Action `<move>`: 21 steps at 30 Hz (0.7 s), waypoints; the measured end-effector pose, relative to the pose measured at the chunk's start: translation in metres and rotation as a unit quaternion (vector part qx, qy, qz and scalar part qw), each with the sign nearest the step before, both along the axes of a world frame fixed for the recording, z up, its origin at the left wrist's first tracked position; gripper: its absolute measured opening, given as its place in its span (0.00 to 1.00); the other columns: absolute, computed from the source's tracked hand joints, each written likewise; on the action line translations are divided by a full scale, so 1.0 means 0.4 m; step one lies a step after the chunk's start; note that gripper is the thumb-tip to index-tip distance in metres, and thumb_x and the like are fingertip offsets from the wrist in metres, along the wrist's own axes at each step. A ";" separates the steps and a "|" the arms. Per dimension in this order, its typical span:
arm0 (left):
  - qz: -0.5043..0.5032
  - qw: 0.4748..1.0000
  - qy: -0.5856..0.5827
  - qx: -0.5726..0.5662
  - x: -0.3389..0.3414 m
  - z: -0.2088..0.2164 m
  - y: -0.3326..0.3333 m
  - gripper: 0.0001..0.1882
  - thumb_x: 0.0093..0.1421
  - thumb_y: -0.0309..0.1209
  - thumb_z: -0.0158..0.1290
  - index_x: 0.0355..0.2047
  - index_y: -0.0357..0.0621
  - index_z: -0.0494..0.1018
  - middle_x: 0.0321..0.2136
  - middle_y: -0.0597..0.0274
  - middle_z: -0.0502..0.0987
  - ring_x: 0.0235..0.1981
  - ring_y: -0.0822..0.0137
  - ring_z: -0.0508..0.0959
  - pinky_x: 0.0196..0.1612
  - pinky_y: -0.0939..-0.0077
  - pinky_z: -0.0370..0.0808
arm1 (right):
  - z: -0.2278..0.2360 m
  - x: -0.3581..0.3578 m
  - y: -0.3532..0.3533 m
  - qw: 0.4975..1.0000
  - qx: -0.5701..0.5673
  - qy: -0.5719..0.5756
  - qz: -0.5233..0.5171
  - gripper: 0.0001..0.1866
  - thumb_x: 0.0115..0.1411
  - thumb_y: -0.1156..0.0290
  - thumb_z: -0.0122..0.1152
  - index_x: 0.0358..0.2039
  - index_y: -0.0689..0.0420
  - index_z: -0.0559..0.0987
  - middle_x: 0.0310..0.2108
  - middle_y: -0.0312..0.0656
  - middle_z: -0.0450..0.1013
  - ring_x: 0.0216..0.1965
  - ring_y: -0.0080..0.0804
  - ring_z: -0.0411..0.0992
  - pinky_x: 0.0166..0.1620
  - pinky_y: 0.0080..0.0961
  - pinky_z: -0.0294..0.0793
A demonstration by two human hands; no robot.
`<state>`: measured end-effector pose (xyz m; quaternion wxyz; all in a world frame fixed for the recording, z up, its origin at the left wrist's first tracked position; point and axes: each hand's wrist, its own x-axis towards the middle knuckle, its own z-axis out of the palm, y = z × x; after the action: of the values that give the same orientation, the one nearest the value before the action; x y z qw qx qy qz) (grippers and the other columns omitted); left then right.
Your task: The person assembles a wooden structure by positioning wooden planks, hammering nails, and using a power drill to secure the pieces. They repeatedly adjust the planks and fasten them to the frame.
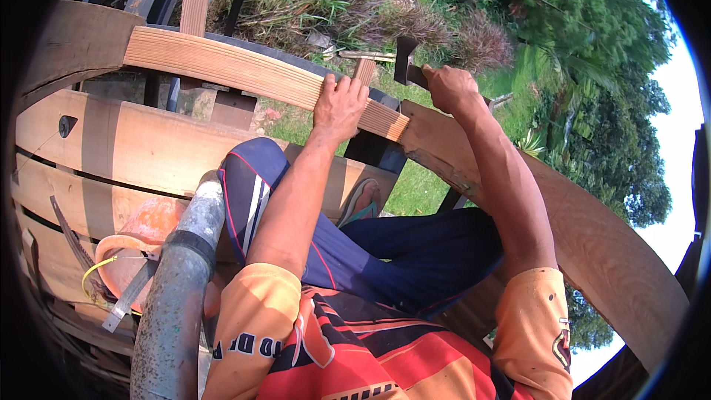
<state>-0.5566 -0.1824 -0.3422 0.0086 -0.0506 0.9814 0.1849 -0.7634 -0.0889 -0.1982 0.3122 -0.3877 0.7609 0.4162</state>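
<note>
My left hand (339, 109) is closed over the upper edge of a grooved wooden board (237, 67), close to its right end. Just beyond those fingers a short wooden piece (364, 70) sticks up behind the board. A similar wooden piece (194, 15) stands up near the board's left end. To the right, my right hand (452, 90) is wrapped round the handle of a hatchet (404, 59). Its dark head is raised above the board's right end, apart from the wood. Beside that end begins a wide curved timber (592, 233), which sweeps down to the right.
A thick metal pipe (174, 304) rises at lower left. Near it are an orange bucket-like container (144, 226), a metal strip (127, 300) and a handsaw blade (70, 233). Broad planks (141, 137) lie below the board. A sandalled foot (364, 196) rests there; grass drops away beyond.
</note>
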 end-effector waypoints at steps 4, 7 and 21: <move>0.012 0.999 0.022 -0.020 0.002 -0.015 0.008 0.16 0.59 0.35 0.60 0.48 0.53 0.74 0.41 0.66 0.73 0.51 0.62 0.73 0.62 0.51 0.58 | 0.037 -0.006 -0.041 0.999 0.021 -0.045 -0.008 0.18 0.59 0.76 0.64 0.51 0.55 0.83 0.43 0.48 0.84 0.46 0.50 0.84 0.46 0.45 0.84; 0.009 1.000 0.018 -0.016 0.006 -0.015 0.005 0.16 0.60 0.35 0.59 0.48 0.53 0.74 0.41 0.66 0.74 0.51 0.63 0.73 0.62 0.51 0.58 | 0.043 -0.015 -0.037 0.998 -0.055 0.016 -0.024 0.20 0.64 0.76 0.55 0.57 0.57 0.74 0.38 0.54 0.83 0.42 0.54 0.84 0.43 0.49 0.83; -0.015 1.000 -0.015 0.014 0.006 0.005 -0.009 0.25 0.51 0.37 0.67 0.50 0.52 0.74 0.44 0.64 0.74 0.53 0.61 0.73 0.63 0.50 0.59 | 0.007 0.040 0.029 0.999 0.007 -0.005 -0.052 0.28 0.67 0.76 0.51 0.68 0.49 0.68 0.40 0.56 0.82 0.43 0.56 0.83 0.45 0.48 0.83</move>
<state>-0.5544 -0.1859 -0.3404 0.0269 -0.0381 0.9792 0.1973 -0.7474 -0.0772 -0.1955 0.3401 -0.3472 0.7757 0.4026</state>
